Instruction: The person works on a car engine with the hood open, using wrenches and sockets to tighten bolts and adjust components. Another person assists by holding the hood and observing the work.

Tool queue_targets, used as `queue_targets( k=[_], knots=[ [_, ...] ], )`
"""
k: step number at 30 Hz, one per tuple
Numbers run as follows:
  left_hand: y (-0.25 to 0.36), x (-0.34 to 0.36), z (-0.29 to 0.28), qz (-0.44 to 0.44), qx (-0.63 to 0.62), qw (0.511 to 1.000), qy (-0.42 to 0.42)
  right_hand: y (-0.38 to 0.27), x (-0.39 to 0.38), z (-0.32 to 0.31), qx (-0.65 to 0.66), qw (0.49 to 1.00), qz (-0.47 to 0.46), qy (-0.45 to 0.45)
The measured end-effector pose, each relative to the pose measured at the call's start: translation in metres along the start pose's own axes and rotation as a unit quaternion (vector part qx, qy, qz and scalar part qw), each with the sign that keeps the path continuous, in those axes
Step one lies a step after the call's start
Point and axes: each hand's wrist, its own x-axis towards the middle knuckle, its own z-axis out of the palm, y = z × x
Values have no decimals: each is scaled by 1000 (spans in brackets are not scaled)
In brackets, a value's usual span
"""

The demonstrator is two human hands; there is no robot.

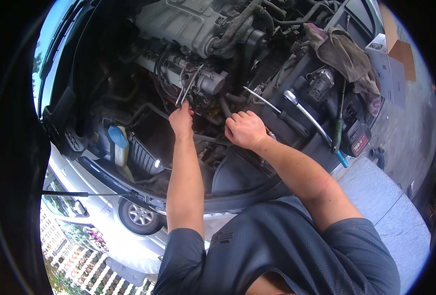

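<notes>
Over the open engine bay of a car, my left hand (181, 120) is closed, fingers pinched on the lower end of a slim two-armed metal piece (192, 81). Its upper end lies beside a round silver metal housing (213, 81) on the engine (183, 27). The exact kind of the piece cannot be made out. My right hand (247, 130) is curled into a fist near the front of the bay, beside a black hose (225, 105). Whatever its fingers may hold is hidden. A long-shafted screwdriver (292, 123) with a dark handle lies just right of that hand.
Along the bay's right edge lie a chrome ratchet (309, 115), a green-handled tool (337, 132), a cordless power tool (321, 81) and a crumpled rag (343, 54). A blue-capped reservoir (118, 136) stands at left. Cardboard boxes (394, 64) sit beyond the fender.
</notes>
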Motion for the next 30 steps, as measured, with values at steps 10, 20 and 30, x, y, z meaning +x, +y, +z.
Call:
queue_targets(
  k=[10,20,30],
  knots=[
    [-22,-1,-2,-31,15,999,-28,1,-1,-3,-4,999,2,-37],
    [-35,30,-12,26,-52,996,-64,-5,3,-3,2,999,3,-35],
    [-45,20,2,55,-34,991,-113,6,-12,-10,12,1000,5,-14]
  ],
)
